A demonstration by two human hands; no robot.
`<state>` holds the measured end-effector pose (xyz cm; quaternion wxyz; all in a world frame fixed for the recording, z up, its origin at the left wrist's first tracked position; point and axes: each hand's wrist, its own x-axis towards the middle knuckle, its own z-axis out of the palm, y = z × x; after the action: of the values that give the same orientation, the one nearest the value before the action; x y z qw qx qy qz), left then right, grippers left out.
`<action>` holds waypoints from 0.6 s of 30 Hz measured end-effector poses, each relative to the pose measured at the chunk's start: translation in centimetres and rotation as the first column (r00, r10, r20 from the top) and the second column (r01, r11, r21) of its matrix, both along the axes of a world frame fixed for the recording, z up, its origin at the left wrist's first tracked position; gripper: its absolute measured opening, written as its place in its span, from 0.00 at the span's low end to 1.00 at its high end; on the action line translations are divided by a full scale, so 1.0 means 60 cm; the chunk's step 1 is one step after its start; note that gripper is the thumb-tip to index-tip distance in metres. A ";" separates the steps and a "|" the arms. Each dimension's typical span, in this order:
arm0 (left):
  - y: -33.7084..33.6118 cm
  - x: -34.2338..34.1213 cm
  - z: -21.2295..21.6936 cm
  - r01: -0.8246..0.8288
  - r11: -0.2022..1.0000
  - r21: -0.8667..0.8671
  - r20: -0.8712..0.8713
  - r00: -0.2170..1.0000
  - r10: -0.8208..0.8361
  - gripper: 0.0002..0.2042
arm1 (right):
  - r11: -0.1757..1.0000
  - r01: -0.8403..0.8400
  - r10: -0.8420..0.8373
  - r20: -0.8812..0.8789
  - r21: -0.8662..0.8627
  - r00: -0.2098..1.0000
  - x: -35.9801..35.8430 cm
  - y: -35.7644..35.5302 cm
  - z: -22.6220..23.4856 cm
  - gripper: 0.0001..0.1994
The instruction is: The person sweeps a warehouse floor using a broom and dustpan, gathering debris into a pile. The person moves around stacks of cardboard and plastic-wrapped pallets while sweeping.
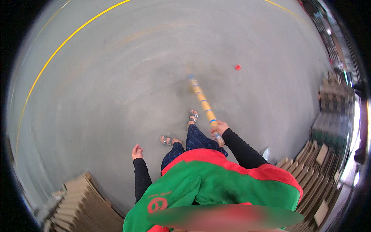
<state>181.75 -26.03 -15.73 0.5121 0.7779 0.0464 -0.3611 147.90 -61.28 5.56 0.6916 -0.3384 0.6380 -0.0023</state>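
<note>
"Grey floor spreads all around; where's the yellow banded stick?"

"Right hand fingers clamp it close to 1 end; most slants forward beyond them."

"Left hand?"

"Well apart from it, fingers loosely bent, unclenched."

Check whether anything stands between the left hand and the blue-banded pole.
Nothing visible blocks the left hand from the blue-banded pole in the right hand; the trouser legs and left sandal show between them, but apparently lower down.
</note>
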 end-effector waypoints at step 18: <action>-0.328 -0.092 0.127 0.386 0.823 0.418 -0.073 0.917 -0.393 0.16 | 0.980 0.157 -0.140 -0.135 0.126 0.981 -0.335 -0.381 -0.239 0.09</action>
<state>176.21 -45.69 -8.12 0.2467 0.8661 -0.0402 -0.4330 127.81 -84.15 -8.79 0.6697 -0.2413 0.7022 0.0108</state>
